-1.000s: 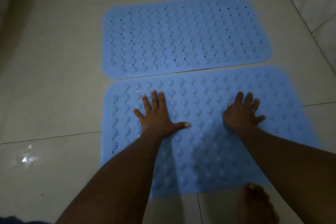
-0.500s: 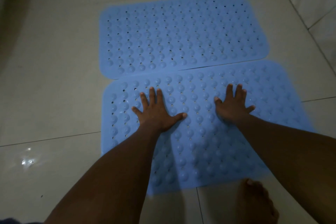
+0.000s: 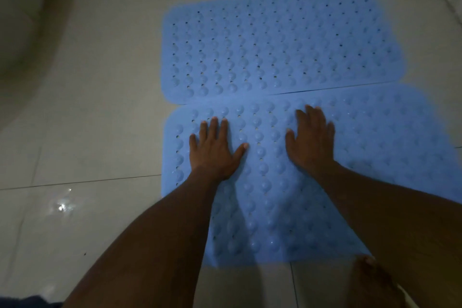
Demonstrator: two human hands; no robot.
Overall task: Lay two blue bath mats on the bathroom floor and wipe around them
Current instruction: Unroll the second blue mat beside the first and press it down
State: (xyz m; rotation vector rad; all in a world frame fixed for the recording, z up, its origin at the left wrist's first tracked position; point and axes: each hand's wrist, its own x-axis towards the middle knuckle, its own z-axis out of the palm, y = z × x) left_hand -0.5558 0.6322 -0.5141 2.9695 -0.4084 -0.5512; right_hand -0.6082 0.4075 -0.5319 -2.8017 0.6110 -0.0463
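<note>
Near mat (image 3: 275, 207) just slid up against the far mat (image 3: 275, 45)
Left hand (image 3: 215, 152) and right hand (image 3: 312, 142), spread flat, press it; laying looks done, floor (image 3: 100, 132) wiping next.

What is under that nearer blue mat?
Floor tiles show around the nearer mat, so it lies on them; those directly beneath are hidden. The left hand and right hand rest flat on top.

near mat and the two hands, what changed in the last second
The right hand slid left and forward across the near mat, toward its far edge. The near mat seems to have crept forward: the thin gap between it and the far mat has closed. The left hand stayed flat on the near mat; the far mat lay still.
</note>
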